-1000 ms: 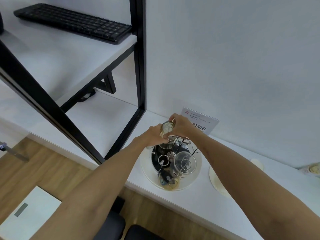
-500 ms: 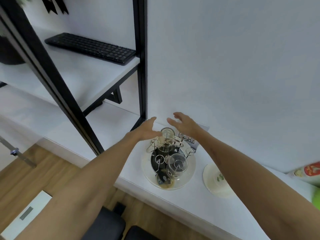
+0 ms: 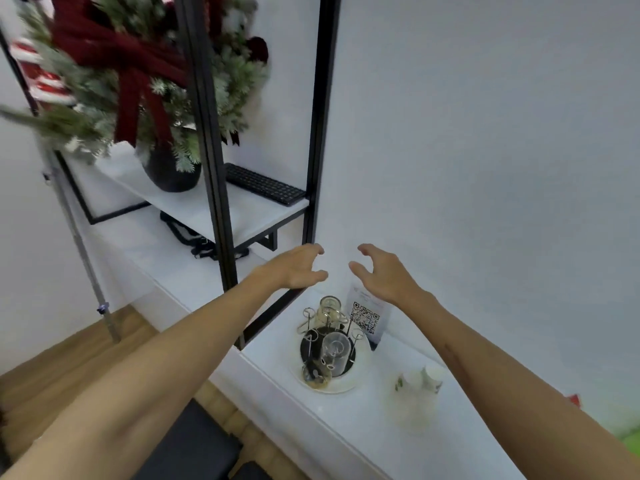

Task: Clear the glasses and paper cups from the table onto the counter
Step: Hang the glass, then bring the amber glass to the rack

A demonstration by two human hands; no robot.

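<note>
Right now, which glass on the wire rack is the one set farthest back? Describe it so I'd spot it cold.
Start at the white counter below the black-framed shelf, then find the round white tray holding a wire rack. The glass sits at the rack's far edge, nearest the wall, beside the QR code card. Unlike the clear glass nearer the front, it has a yellowish tint.

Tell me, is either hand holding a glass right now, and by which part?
Neither. The left hand and right hand hang above the glass rack, fingers loosely curled, holding nothing.
</note>
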